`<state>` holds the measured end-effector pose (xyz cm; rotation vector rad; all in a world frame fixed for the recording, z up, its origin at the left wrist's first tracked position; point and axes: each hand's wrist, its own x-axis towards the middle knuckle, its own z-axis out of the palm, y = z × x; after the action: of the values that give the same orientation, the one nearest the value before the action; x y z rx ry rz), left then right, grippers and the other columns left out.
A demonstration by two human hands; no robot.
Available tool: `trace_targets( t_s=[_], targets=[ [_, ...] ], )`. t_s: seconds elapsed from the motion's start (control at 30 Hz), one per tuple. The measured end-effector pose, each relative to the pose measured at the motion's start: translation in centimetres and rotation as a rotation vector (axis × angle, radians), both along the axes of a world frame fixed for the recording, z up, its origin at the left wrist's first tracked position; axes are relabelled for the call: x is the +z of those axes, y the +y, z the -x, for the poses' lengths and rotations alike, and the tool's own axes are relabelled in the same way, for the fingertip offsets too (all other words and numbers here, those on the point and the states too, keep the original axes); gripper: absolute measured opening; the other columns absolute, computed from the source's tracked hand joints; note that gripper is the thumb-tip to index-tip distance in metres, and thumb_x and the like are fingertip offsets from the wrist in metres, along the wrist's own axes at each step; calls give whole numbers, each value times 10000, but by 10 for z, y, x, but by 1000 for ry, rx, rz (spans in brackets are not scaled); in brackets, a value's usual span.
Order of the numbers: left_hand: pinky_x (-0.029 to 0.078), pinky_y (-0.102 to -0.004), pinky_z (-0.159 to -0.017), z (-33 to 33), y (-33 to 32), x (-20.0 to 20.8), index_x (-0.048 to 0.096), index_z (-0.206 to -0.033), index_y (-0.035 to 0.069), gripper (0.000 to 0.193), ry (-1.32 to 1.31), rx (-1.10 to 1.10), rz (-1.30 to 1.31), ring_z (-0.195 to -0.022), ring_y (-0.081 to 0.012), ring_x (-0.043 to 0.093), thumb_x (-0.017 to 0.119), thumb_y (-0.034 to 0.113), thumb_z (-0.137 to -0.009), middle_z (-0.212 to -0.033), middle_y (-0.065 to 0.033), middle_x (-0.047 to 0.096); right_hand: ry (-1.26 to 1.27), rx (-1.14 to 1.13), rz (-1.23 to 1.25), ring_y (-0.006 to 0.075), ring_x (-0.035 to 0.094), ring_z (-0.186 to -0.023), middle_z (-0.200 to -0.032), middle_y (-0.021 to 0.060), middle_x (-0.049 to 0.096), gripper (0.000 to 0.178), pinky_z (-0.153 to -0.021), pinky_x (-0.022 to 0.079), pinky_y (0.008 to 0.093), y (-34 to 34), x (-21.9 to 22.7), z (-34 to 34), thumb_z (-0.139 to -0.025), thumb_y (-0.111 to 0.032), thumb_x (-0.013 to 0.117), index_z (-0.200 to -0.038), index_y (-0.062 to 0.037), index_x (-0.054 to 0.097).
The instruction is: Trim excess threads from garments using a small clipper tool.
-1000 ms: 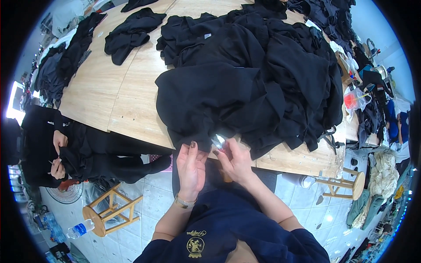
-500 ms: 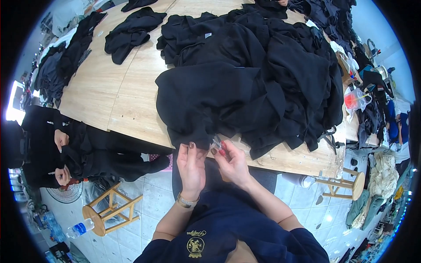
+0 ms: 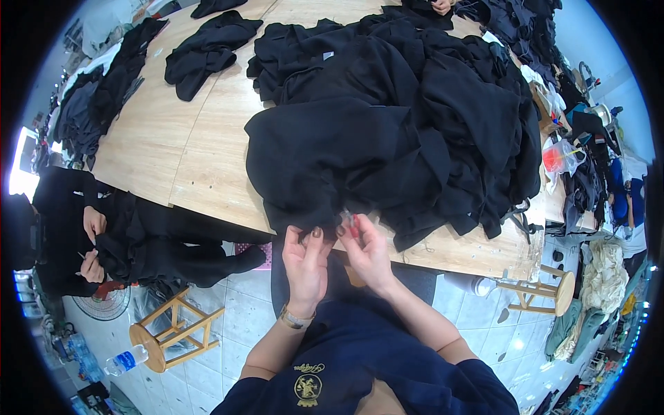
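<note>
A black garment [image 3: 321,149] lies over the near edge of the table, its lower part hanging toward me. My left hand [image 3: 304,270] is closed on the garment's near edge, thumb and fingertips together. Close beside it, my right hand [image 3: 370,257] grips small thread snips [image 3: 353,224] with red on the handle. Their metal tip points at the cloth, but whether the blades touch a thread is too small to tell. Behind and to the right spreads a heap of black garments [image 3: 470,97].
The wooden table [image 3: 214,145] also bears a separate black garment [image 3: 207,52] at the back left. At left a co-worker's hands [image 3: 93,225] handle black cloth. Wooden stools [image 3: 158,353] [image 3: 564,294] stand on the floor, one beside a water bottle [image 3: 126,360].
My left thumb and fingers have drawn closer together at the cloth edge. The snips have shifted slightly up in my right hand. The co-worker's lower hand at left has moved up a little.
</note>
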<state>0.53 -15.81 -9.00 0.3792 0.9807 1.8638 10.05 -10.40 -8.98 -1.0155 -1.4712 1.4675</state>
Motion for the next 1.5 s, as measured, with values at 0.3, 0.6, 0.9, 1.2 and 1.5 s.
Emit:
trace_targets(
  t_s=[0.3,0.6,0.9,1.2,1.5],
  targets=[
    [516,-383,-867,8,2,9,454,-1091,70,139,-220,-51,-7,-947,-194,624,451,104,-956,-1055,-101,598,-77,-38,-149,52,442,-546,-627,-9,489,139,-483,349,212,4,-5,-15,-850,-120,642,-851,-39,529],
    [522,-360,-840,11,0,6,456,-1072,73,121,-217,-20,-28,-937,-198,627,454,120,-960,-1035,-105,597,-469,99,-627,259,595,-555,-643,103,587,212,-478,450,345,5,-11,-24,-796,-207,665,-831,-53,523],
    [513,-350,-838,8,-1,3,455,-1072,61,127,-189,-34,-9,-933,-197,623,453,119,-960,-1031,-113,598,-500,109,-627,263,596,-557,-640,105,581,202,-500,458,330,6,-10,-22,-768,-203,673,-806,-42,557],
    [508,-338,-840,9,-1,5,454,-1072,69,138,-200,-41,6,-938,-181,607,458,149,-960,-1004,-98,605,-377,-12,-534,239,556,-589,-690,113,523,264,-538,453,314,2,-5,-13,-773,-159,689,-887,-17,497],
    [460,-286,-839,13,2,13,423,-1184,24,412,774,143,128,-906,-193,586,609,-26,-821,-1017,-128,572,53,-6,-164,114,477,-686,-784,34,500,195,-621,411,242,12,-21,-3,-784,23,573,-925,-31,448]
  ],
)
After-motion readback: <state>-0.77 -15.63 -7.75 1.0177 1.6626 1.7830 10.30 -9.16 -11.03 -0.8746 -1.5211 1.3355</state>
